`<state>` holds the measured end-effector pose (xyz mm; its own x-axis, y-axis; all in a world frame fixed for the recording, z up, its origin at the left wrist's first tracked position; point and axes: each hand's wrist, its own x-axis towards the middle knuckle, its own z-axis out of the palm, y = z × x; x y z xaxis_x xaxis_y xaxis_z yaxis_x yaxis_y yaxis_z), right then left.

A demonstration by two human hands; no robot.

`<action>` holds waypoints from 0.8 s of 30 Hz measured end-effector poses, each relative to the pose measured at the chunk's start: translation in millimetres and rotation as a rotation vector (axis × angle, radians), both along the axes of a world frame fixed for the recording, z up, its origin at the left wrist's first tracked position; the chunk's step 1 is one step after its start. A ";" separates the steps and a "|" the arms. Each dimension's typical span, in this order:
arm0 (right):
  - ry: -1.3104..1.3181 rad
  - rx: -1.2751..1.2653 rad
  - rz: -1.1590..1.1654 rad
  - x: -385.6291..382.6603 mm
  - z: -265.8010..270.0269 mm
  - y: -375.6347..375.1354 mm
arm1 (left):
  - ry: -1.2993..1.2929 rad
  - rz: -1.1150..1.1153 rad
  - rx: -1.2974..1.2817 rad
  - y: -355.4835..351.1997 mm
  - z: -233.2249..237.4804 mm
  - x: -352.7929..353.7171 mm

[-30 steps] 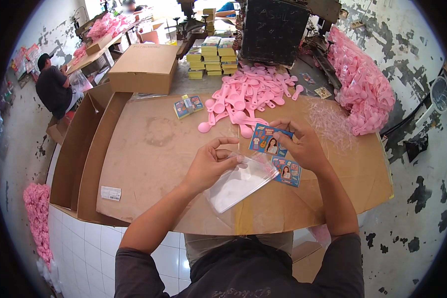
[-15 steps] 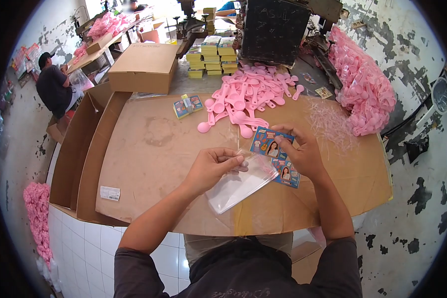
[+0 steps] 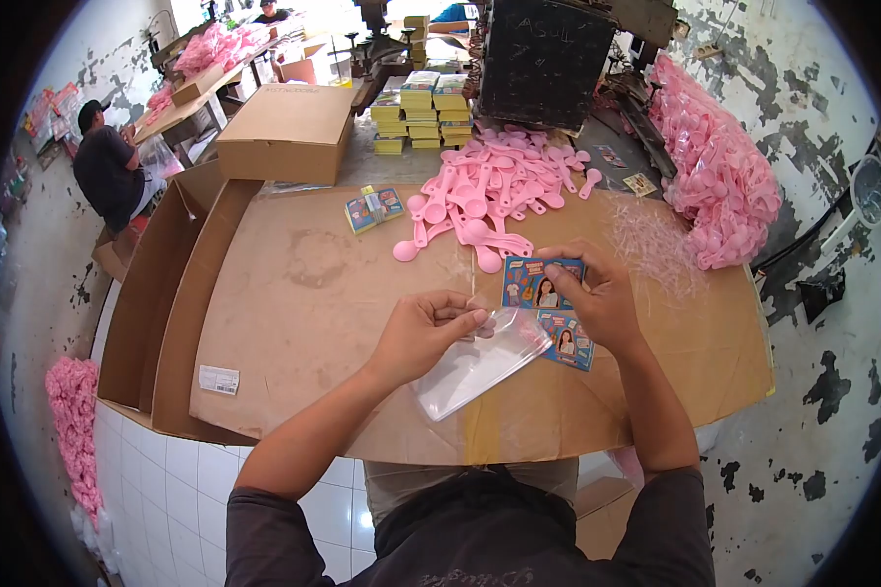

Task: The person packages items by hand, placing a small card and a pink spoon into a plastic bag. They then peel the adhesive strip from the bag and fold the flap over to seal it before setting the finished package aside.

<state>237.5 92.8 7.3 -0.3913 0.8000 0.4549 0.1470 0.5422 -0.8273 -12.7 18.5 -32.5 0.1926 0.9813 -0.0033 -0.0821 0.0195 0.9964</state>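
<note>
The left hand (image 3: pixel 429 333) pinches the far edge of a clear bag (image 3: pixel 475 377) between thumb and fingers; the bag slants toward the bench's near edge, its lowest corner a little short of it. The right hand (image 3: pixel 597 295) grips a blue card (image 3: pixel 536 286) at its right part, thumb on the printed face—the card sits just right of the left hand's fingertips and beyond most of the bag. A second card (image 3: pixel 570 342) lies near the bag's right edge, on the near side of the held card.

On the bench (image 3: pixel 294 338), pink spoons (image 3: pixel 499 186) are heaped beyond the hands, some close to the held card. Plastic scraps (image 3: pixel 656 249) lie right of the right hand. A banded bundle (image 3: pixel 374 208) is far left of the hands. The widest stretch of cardboard top runs left of the left hand—out to a label (image 3: pixel 219 380) and the open box (image 3: pixel 137 323).
</note>
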 end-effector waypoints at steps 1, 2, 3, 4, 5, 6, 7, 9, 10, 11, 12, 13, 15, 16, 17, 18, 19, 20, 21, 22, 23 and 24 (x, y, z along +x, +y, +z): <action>0.072 -0.051 0.008 -0.7 -1.4 -0.6 | 0.014 0.005 0.004 0.2 -0.6 -0.1; 0.048 -0.049 0.017 -1.3 -1.4 -1.9 | 0.028 0.009 0.008 0.1 -1.2 0.5; 0.025 -0.048 0.027 -2.1 -1.0 -2.9 | 0.042 0.015 0.011 -0.1 -1.5 1.0; 0.002 -0.046 0.037 -2.8 -0.5 -3.7 | 0.021 0.016 0.000 -0.9 0.3 1.6; -0.040 -0.015 0.063 -3.1 0.5 -4.4 | 0.000 0.016 -0.010 -2.4 3.5 2.5; -0.082 0.016 0.089 -3.0 1.9 -5.0 | -0.020 0.017 -0.020 -3.1 5.3 3.0; -0.123 0.047 0.114 -2.8 3.2 -5.4 | -0.019 0.007 -0.014 -3.1 5.3 3.0; -0.219 0.081 0.154 0.3 5.4 -4.2 | -0.016 -0.012 -0.001 -3.5 4.9 2.9; -0.268 0.097 0.174 1.5 6.6 -3.7 | 0.021 -0.027 0.005 -4.4 5.7 3.2; -0.281 0.105 0.205 1.1 7.8 -4.0 | 0.059 -0.044 0.011 -5.8 7.3 3.8; -0.295 0.112 0.236 -0.3 9.2 -4.7 | 0.096 -0.062 0.017 -6.8 7.8 4.6; -0.308 0.120 0.265 -1.9 10.4 -6.1 | 0.132 -0.085 0.032 -7.5 5.0 5.3; -0.308 0.090 0.250 -10.4 11.3 -13.6 | 0.204 -0.135 0.065 -7.8 -1.6 6.9; -0.308 0.076 0.243 -14.1 10.9 -16.7 | 0.191 -0.134 0.051 -7.5 -1.0 7.9; -0.225 0.016 0.182 -16.5 9.9 -18.4 | 0.178 -0.132 0.036 -7.8 0.1 8.3; -0.142 -0.044 0.124 -19.3 8.7 -19.5 | 0.166 -0.127 0.020 -8.1 0.9 7.9; -0.060 -0.104 0.068 -21.4 7.7 -19.5 | 0.111 -0.080 0.026 -7.3 1.7 7.4; -0.070 -0.069 0.047 -20.1 4.0 -16.3 | 0.054 -0.032 0.031 -5.8 2.5 7.4; -0.082 -0.034 0.027 -17.4 -0.3 -11.9 | -0.004 0.018 0.036 -4.6 2.8 7.2; -0.093 0.001 0.006 -16.0 -2.6 -9.4 | -0.020 0.029 0.042 -3.5 1.7 6.0; -0.118 0.023 0.056 -16.0 -4.2 -10.5 | -0.034 0.039 0.049 -2.0 -0.2 4.5; -0.142 0.046 0.103 -18.7 -1.9 -14.7 | -0.047 0.046 0.056 -1.1 -1.1 3.7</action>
